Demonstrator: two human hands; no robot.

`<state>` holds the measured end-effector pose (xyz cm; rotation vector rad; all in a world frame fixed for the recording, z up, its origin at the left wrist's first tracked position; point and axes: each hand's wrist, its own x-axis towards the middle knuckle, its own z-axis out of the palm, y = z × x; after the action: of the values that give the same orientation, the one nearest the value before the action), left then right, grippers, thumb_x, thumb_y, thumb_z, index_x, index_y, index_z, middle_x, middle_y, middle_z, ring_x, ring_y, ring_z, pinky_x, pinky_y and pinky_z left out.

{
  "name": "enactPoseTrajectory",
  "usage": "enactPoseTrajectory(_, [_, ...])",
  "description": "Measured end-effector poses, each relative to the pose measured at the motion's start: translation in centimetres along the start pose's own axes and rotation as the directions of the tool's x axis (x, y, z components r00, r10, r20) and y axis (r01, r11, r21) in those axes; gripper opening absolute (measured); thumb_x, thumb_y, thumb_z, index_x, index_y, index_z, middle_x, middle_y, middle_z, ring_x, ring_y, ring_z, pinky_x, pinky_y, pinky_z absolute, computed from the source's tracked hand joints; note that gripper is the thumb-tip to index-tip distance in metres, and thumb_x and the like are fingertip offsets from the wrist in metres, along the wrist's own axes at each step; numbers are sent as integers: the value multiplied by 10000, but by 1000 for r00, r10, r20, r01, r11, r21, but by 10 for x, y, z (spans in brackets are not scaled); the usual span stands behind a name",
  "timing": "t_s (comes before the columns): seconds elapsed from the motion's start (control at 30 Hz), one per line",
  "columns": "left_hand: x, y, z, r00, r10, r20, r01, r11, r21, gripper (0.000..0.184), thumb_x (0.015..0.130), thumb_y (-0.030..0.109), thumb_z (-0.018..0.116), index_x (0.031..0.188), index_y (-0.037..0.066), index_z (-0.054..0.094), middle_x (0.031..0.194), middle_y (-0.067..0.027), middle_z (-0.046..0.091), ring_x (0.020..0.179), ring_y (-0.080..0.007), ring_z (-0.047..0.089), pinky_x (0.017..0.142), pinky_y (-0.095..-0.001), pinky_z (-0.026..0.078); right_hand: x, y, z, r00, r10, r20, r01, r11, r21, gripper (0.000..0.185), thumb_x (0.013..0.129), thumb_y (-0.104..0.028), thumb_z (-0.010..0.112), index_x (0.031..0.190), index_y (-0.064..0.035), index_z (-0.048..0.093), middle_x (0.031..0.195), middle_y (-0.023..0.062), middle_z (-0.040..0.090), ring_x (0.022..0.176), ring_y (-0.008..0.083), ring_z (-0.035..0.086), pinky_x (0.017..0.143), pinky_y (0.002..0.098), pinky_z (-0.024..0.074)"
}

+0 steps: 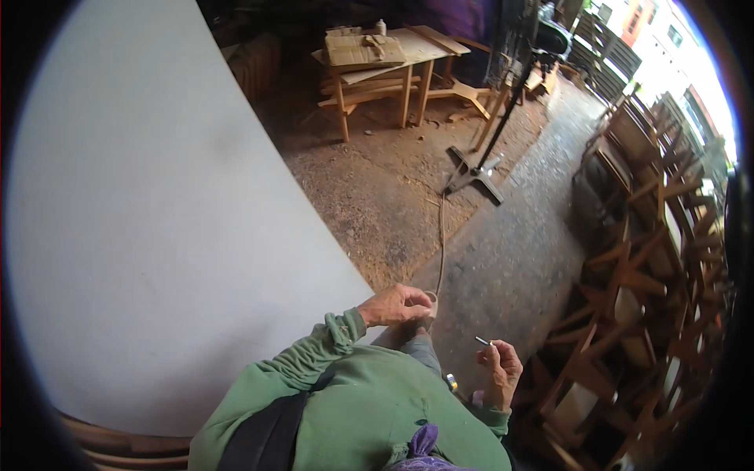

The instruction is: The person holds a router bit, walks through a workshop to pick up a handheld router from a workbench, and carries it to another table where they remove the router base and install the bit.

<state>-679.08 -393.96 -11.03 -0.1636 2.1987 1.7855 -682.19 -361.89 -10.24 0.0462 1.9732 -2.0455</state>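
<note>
My left hand (397, 305) is over the near right corner of a large white board (181, 235), its fingers curled together; what they hold, if anything, I cannot make out. To the right, my right hand (501, 367) is raised in front of my body, pinching a small, thin metallic object (482, 341) that points up and to the left. Green sleeves cover both arms. A yellow and silver item (452, 382) shows at my waist, just left of my right hand.
Wooden chair frames (628, 290) are piled along the right. Ahead stands a low wooden table (428, 49) with a cardboard piece (365, 51) on it. A black stand (475, 174) rests on the floor, with a cable (441, 243) running from it towards me.
</note>
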Motion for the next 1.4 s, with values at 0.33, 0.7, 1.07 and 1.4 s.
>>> enactPoseTrajectory(0.33, [132,26,-62,944,-22,-330,-23,991,-132,329,965,288,740,1184,43,743,1036,-41,757,965,-118,681,877,-299,540,264,-73,17,942,-56,331,111,982,-150,192,1000,-157,707,1087,13,691,885,48,716,817,138,689,777,292,552])
enactPoseTrajectory(0.7, [169,-16,-148,774,-255,-580,-34,898,-440,317,983,303,731,1148,33,737,973,-25,735,862,-104,678,740,-264,543,431,-111,209,570,-64,819,370,910,-186,202,963,-99,713,1124,23,701,962,82,748,872,139,697,788,298,552])
enactPoseTrajectory(1.07, [215,-37,-358,683,-251,-686,-181,852,-492,371,991,337,741,1177,17,719,884,10,688,784,-67,638,697,-234,532,522,-131,426,259,18,966,449,883,-137,198,964,-90,726,1128,14,689,989,113,749,893,202,749,767,327,583])
enactPoseTrajectory(1.4, [245,-42,-532,581,-193,-791,-134,936,-326,313,998,258,728,1193,14,721,932,-4,707,787,-65,630,694,-244,518,647,-126,592,204,16,979,298,951,-78,189,1000,-122,697,1112,29,689,948,84,747,868,145,722,781,290,572])
